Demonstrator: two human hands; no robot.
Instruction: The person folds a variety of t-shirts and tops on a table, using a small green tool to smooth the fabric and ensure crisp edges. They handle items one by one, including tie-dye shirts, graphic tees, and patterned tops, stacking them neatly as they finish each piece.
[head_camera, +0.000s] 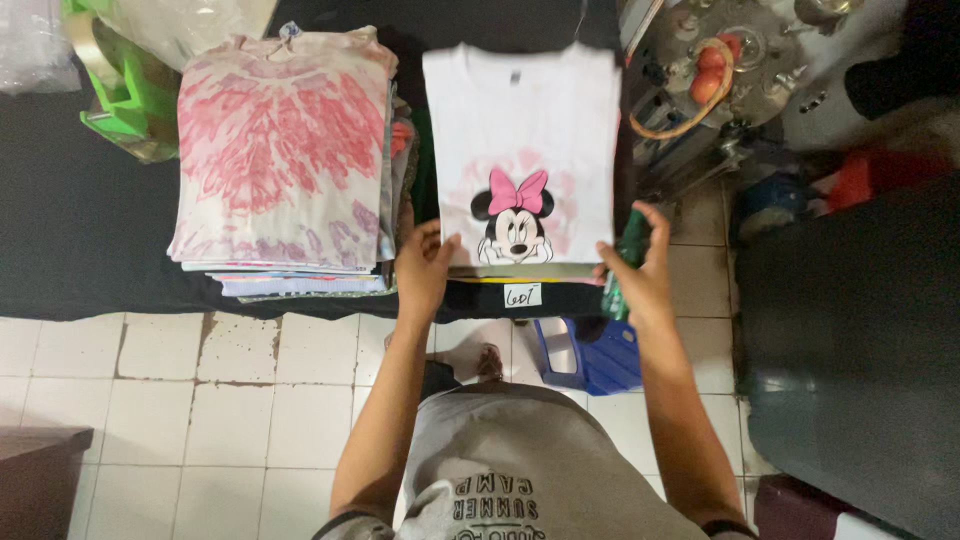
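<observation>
A folded white T-shirt (525, 130) with a cartoon mouse face and a pink bow lies on top of a low stack on a black cloth-covered surface (80, 230). My left hand (422, 268) grips the shirt's near left corner. My right hand (638, 270) holds the near right corner and also has a small green object (630, 245) pinched in it. Beside it on the left stands a taller pile of folded shirts (280, 150), topped by a pink and white tie-dye one.
A green bag (115, 90) sits at the far left. Metal machine parts and a red item (715, 65) crowd the upper right. A blue plastic stool (590, 355) stands on the white tiled floor (200, 400). A dark bin (850, 350) fills the right side.
</observation>
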